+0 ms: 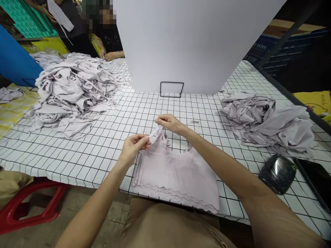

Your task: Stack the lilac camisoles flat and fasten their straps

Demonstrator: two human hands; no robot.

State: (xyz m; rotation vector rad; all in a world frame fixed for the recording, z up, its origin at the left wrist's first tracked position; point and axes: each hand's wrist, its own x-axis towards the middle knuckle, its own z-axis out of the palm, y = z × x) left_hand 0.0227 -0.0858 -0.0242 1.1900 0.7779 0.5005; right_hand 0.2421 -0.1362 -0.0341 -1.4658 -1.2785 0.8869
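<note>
A small stack of pale pink camisole tops [178, 172] with wavy hems lies flat at the table's front edge, straps toward the far side. Above its left side, my left hand [136, 144] pinches a light strap [154, 135] between thumb and fingers. My right hand [169, 123] is closed on the upper end of the same strap, a little farther away and to the right. The strap stretches at a slant between both hands. Just below it, a loop of strap [168, 142] rests by the top's upper edge.
A big heap of pale garments [74, 89] covers the left; another pile [269, 120] lies right. A white panel [191, 44] with a black wire stand [171, 96] rises ahead. Near my right arm are a dark glossy case [278, 174] and a phone [315, 179]. Two people work at back left.
</note>
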